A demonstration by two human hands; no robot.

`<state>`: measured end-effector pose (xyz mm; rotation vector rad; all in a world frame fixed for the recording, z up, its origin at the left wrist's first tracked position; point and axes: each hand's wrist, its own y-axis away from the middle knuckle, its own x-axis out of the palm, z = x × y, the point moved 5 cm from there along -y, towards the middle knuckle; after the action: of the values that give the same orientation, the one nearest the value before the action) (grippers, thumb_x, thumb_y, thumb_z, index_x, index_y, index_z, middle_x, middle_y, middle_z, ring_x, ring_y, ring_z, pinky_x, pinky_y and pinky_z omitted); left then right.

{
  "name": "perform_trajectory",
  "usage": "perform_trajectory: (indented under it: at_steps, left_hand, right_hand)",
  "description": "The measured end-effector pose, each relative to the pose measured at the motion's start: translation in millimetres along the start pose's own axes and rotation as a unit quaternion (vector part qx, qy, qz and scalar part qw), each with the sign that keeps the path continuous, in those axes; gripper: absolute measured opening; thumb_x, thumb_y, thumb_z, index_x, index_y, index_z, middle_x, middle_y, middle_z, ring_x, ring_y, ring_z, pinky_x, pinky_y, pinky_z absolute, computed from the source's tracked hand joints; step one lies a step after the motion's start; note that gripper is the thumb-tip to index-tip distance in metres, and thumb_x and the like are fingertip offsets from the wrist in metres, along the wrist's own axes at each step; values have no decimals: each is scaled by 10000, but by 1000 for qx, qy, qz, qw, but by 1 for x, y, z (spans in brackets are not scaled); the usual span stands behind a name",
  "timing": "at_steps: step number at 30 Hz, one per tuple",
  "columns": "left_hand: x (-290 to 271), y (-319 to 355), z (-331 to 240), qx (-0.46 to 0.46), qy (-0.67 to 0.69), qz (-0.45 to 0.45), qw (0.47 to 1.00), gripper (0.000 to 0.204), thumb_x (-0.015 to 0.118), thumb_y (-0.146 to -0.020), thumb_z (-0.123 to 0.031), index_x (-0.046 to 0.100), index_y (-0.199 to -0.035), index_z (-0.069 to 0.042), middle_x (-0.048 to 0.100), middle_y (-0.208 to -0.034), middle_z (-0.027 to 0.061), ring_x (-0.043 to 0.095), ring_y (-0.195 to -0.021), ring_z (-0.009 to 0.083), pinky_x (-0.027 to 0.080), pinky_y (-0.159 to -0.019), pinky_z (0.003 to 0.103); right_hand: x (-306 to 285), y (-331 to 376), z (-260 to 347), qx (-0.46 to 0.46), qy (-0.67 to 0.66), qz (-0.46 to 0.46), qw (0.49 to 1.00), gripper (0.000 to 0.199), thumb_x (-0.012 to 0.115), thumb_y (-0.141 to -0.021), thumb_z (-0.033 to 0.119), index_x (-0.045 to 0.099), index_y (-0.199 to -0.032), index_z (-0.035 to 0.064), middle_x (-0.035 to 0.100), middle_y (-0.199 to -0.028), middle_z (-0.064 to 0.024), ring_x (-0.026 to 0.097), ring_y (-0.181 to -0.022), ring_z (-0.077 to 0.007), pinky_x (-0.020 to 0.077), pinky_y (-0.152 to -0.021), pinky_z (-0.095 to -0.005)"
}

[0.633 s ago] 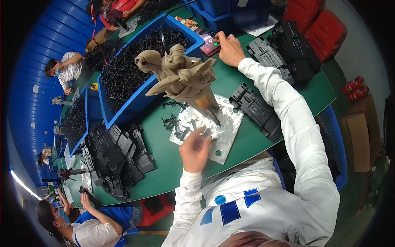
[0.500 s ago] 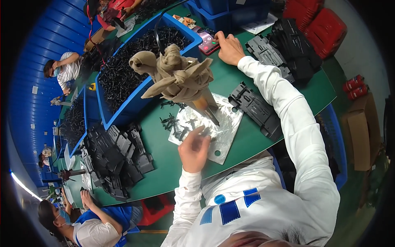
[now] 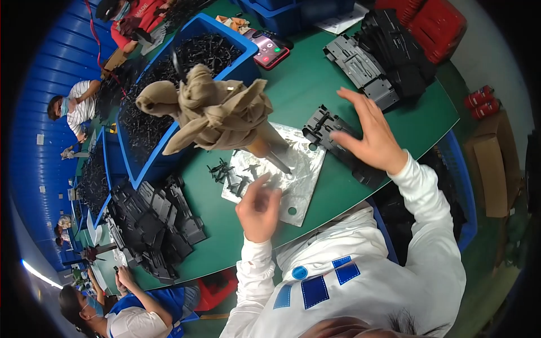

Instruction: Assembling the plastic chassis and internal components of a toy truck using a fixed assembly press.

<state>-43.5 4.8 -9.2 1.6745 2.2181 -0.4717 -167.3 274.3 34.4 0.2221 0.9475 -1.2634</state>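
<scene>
My right hand [image 3: 375, 138] hovers with thumb and fingers spread over a black plastic tray-like part [image 3: 322, 119], which it partly hides. My left hand [image 3: 259, 207] is at the near edge of a silvery metal plate [image 3: 301, 191], thumb and forefinger apart, with no object visible between them. Above the plate hangs a tool wrapped in knotted tan cloth [image 3: 217, 112], its narrow metal tip pointing down at the plate. Several small black plastic pieces [image 3: 221, 170] lie on the plate's left part and beside it.
A phone [image 3: 267, 50] with a lit screen lies beyond the tool. Blue bins [image 3: 248, 53] hold small black pieces. Stacked black parts stand at right [image 3: 394, 62] and left [image 3: 152, 225] on the green table [image 3: 293, 90]. Co-workers sit along the left side.
My right hand has left the phone and come back, nearer, to the black part, its fingers spreading. My left hand stays by the plate. The view has shifted slightly.
</scene>
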Motion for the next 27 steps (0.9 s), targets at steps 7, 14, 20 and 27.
perform_trajectory:
  at_steps: [7,14,20,27]
  left_hand:
    - [2,-1,3,-7,2,-6,1000,360,753,-829,-24,693,-1183,-28,659,-709,-12,527,-586,21,422,-558,188]
    - [3,-1,-3,5,-1,-21,1000,337,737,-842,-17,690,-1176,-22,665,-712,-14,528,-584,20,423,-557,188]
    - [2,1,1,23,-8,-28,999,339,732,-851,-23,685,-1187,-23,676,-711,11,562,-588,49,454,-584,211]
    - [1,1,-2,25,-15,-31,999,352,733,-843,-30,682,-1191,-16,655,-710,-1,534,-587,40,432,-567,205]
  right_hand:
    - [3,14,8,-7,22,12,1000,779,794,-803,287,431,-1449,45,471,-1480,-188,474,-1320,-383,350,-1108,-459]
    - [39,-125,-49,-55,-53,-37,996,452,551,-862,55,422,-1293,10,587,-1321,-199,561,-1208,-385,434,-1037,-448]
    - [83,-189,-64,-34,34,-30,998,479,494,-780,-35,424,-1245,59,653,-1298,-122,572,-1064,-383,457,-971,-474]
    - [100,-196,-61,-25,72,-41,996,481,519,-762,-33,445,-1224,75,704,-1223,-84,574,-1014,-372,442,-935,-460]
